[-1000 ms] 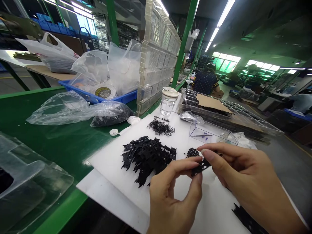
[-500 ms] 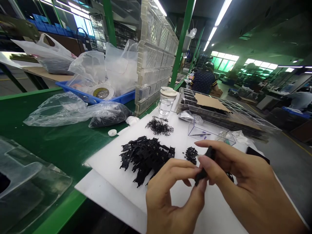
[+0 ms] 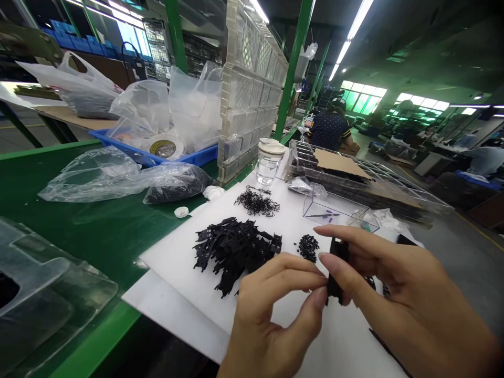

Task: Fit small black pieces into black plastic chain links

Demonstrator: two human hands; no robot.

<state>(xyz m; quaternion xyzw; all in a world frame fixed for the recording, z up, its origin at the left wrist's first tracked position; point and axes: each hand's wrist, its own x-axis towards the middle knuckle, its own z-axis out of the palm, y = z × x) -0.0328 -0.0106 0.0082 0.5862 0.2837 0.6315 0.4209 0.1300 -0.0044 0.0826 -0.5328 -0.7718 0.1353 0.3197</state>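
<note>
Right hand (image 3: 397, 289) pinching a black plastic part (image 3: 336, 286), left hand (image 3: 271, 310) at its edge

The right hand holds the part upright between thumb and fingers, above the white sheet (image 3: 177, 249). The left hand's thumb and index finger come close together at the part's lower left side; whether they pinch it or something small, I cannot tell.

Just beyond the hands lies a small pile of black pellet-like pieces (image 3: 308, 249). To its left spreads a larger heap of flat black parts (image 3: 236, 252), with a loose tangle of thin black pieces (image 3: 256, 203) farther back. Behind that tangle stands a lidded clear jar (image 3: 269, 165). A clear box with purple edges (image 3: 338, 216) sits beyond the right hand, near a compartmented clear tray (image 3: 299, 157) partly covered by cardboard (image 3: 342, 161).

On the green table (image 3: 98, 220), a clear plastic bag with dark contents (image 3: 177, 184) lies in front of a blue tray (image 3: 197, 157), which holds a roll of tape (image 3: 164, 149) and plastic bags. A person in a dark patterned shirt (image 3: 328, 130) is in the background.
</note>
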